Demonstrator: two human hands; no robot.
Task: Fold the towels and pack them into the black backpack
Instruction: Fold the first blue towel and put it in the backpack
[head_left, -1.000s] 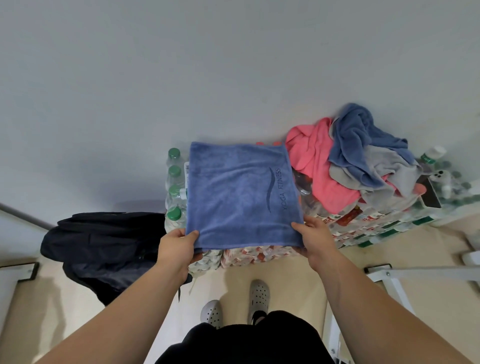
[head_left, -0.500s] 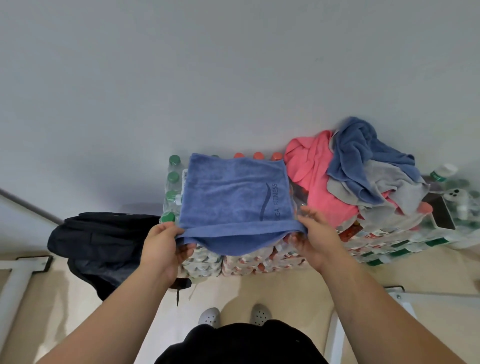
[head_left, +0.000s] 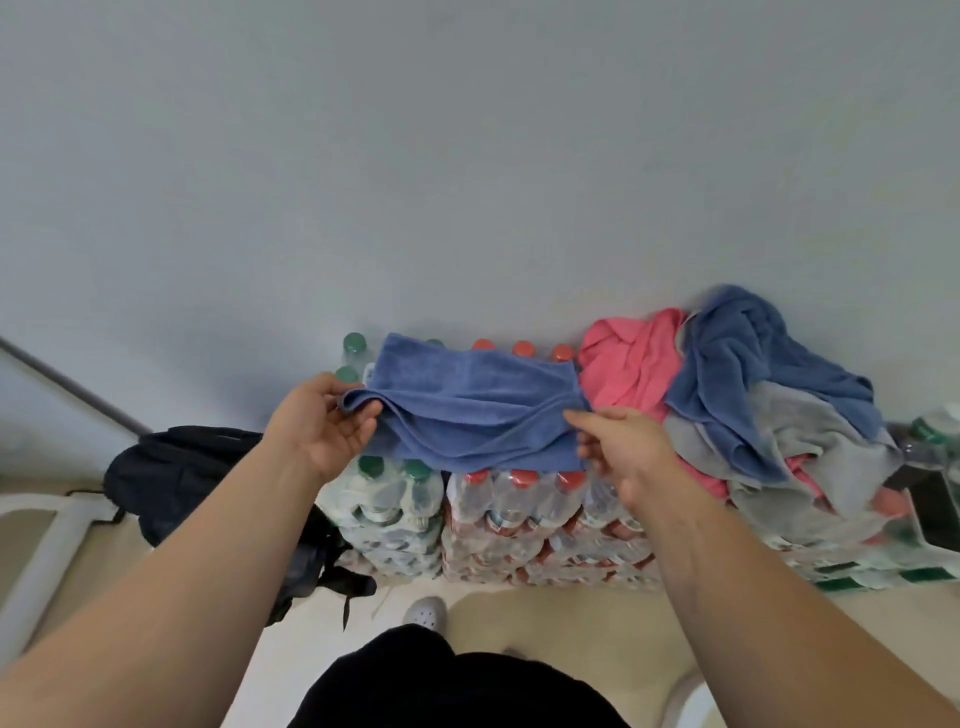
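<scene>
A blue towel lies on top of stacked packs of water bottles, its near edge lifted and carried over toward the wall. My left hand pinches the towel's left corner. My right hand pinches the right corner. A heap of unfolded towels, pink, blue and grey, sits on the packs to the right. The black backpack lies on the floor at the left, beside the packs.
A grey wall rises right behind the bottle packs. White frame legs stand on the floor at the far left. More bottles and a dark flat object sit at the far right. My shoe is on the beige floor.
Both hands lifted the towel's near edge and carried it up and away toward the far edge, folding the towel in half. The printed logo is no longer visible.
</scene>
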